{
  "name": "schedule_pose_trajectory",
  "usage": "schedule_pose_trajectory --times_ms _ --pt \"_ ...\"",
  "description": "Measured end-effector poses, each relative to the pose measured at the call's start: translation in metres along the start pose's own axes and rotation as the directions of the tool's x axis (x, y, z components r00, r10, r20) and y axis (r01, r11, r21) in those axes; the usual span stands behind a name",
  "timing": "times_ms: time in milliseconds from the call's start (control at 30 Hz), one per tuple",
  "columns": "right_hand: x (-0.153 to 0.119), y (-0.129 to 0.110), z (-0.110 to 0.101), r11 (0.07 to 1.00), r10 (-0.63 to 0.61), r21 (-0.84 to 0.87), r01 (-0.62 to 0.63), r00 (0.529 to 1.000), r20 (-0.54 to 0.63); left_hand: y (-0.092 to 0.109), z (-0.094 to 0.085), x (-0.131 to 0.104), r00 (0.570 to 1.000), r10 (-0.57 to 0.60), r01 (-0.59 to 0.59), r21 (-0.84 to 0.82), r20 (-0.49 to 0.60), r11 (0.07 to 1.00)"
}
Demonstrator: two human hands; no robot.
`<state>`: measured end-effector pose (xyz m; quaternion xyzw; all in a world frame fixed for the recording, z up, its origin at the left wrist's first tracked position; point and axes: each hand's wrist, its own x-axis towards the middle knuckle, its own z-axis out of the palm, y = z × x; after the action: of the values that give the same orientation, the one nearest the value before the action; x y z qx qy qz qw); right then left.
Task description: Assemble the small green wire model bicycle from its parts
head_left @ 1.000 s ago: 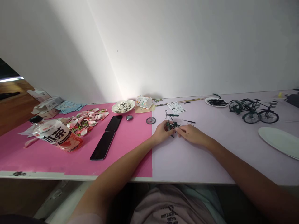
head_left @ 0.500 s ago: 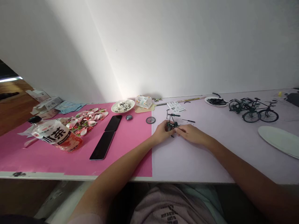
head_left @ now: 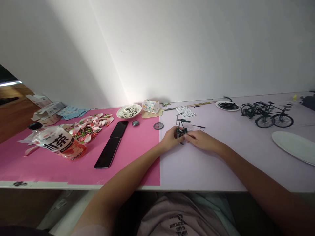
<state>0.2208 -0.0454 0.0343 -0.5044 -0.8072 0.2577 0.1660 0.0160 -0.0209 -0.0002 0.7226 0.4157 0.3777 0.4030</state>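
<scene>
Slightly turned since the earlier frame: small bicycle [head_left: 182,121] | our left hand [head_left: 171,139] is gripping its lower part, our right hand [head_left: 198,139] pinches there also | it is between our hands, loose wheel [head_left: 158,126] to left, screwdriver [head_left: 200,127] near.
</scene>
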Motion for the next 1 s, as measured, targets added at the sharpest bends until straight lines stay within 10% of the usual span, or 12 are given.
schedule_pose_trajectory --times_ms 1000 --pt "0.0015 0.0060 -0.0013 0.999 -0.029 -0.040 0.031 0.998 0.048 0.0042 -0.0016 -0.0025 1.000 0.021 -0.023 0.067 0.020 0.998"
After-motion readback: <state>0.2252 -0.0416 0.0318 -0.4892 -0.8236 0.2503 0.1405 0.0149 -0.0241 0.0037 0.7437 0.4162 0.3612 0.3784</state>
